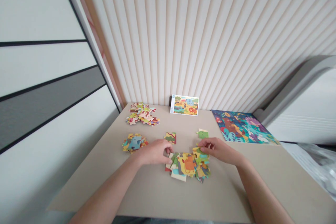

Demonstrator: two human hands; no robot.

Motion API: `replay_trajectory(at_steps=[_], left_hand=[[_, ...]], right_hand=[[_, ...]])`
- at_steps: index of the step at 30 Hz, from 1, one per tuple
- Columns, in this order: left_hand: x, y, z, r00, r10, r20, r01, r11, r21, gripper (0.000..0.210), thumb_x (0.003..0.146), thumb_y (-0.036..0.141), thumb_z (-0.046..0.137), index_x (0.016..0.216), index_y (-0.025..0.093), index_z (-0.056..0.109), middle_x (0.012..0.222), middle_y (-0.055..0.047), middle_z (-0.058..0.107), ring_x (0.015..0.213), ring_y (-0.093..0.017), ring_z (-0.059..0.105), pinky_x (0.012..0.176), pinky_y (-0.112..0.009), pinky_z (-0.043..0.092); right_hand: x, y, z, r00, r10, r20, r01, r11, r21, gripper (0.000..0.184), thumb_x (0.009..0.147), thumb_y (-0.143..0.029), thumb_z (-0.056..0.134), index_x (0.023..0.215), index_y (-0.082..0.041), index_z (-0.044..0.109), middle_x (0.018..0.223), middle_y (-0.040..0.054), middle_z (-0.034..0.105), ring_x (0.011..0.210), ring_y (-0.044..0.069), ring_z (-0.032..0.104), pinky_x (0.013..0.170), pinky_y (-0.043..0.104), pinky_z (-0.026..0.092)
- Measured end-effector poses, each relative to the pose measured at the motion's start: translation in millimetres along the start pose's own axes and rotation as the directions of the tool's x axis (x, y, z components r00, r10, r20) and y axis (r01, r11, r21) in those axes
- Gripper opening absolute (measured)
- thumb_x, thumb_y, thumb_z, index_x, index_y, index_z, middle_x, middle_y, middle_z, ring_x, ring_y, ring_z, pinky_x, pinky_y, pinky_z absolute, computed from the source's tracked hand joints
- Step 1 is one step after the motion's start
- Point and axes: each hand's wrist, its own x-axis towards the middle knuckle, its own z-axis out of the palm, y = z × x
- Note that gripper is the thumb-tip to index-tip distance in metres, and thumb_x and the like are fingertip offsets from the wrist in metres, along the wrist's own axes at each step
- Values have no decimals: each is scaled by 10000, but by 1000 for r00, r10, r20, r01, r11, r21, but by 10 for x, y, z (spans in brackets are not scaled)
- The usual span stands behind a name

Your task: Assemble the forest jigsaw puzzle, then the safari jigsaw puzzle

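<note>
Puzzle pile (187,163) between left fingers (169,160) and right fingers (204,149), half-curled — grip unclear — picture card (185,105), green piece (203,133) beyond

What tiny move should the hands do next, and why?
Maybe the right hand could lift the yellow-green piece off the pile, because its fingertips seem to touch that piece, and a green piece lies separately just beyond the pile.

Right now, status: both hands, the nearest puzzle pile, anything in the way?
Left hand at left edge of nearest puzzle pile. Right hand at yellow-green piece on its far right side. Pile's pieces overlapping. Nothing visibly blocking either hand.
</note>
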Motion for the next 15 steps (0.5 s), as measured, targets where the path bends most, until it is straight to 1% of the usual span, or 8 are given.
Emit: replay_trajectory(at_steps=[1,3,4,6,8,11,13,15], left_hand=[[5,11,31,1000,15,3,-15,999,33,328,698,345,786,995,223,720,945,-17,672,893,-212,613,754,-273,428],[15,29,69,1000,31,-6,-30,997,64,326,692,327,788,993,226,714,960,-20,658,911,-218,603,765,-278,423],[19,35,77,999,35,-13,-34,997,66,328,694,329,788,996,225,709,962,-21,652,913,-219,599,762,-278,421],[24,42,78,999,37,-16,-36,998,50,340,683,342,799,985,221,700,942,-17,643,892,-216,591,738,-273,417],[27,46,68,1000,19,0,-19,1000,2,345,682,355,798,976,214,684,880,-5,633,820,-198,582,688,-263,409],[34,45,48,999,9,32,-4,990,-143,299,759,369,725,996,201,657,796,10,622,733,-172,570,644,-253,410],[45,35,39,1000,26,17,-21,970,-242,272,806,372,677,1005,190,647,805,3,631,748,-169,581,663,-251,431],[60,14,37,1000,25,-16,-29,951,-307,281,816,383,673,1007,179,648,826,-8,642,764,-168,593,677,-250,442]], right_hand=[[3,-31,15,999,-34,-29,33,999,-41,349,923,-540,630,1010,-224,748,926,49,697,812,181,625,731,293,489],[20,-123,73,991,-114,-67,109,991,-83,323,919,-520,647,1048,-245,756,1098,73,689,1006,219,634,913,341,489],[31,-179,115,987,-151,-59,146,986,-82,331,920,-517,650,1094,-255,752,1158,79,672,1079,230,619,979,358,471],[53,-293,215,980,-200,2,200,978,-65,385,915,-522,658,1201,-274,726,1237,85,640,1162,242,590,1050,375,440],[74,-381,319,971,-226,71,231,971,-58,451,893,-521,688,1277,-284,694,1275,86,625,1186,250,579,1068,380,429],[98,-435,420,964,-236,119,245,967,-66,467,883,-485,711,1299,-275,686,1252,89,646,1150,253,596,1052,378,436],[105,-432,432,963,-231,139,241,969,-58,436,885,-454,712,1275,-261,700,1206,91,670,1100,247,618,1014,368,457],[100,-422,410,962,-225,152,234,971,-43,412,871,-427,728,1240,-245,716,1174,91,682,1069,242,629,987,358,471]])
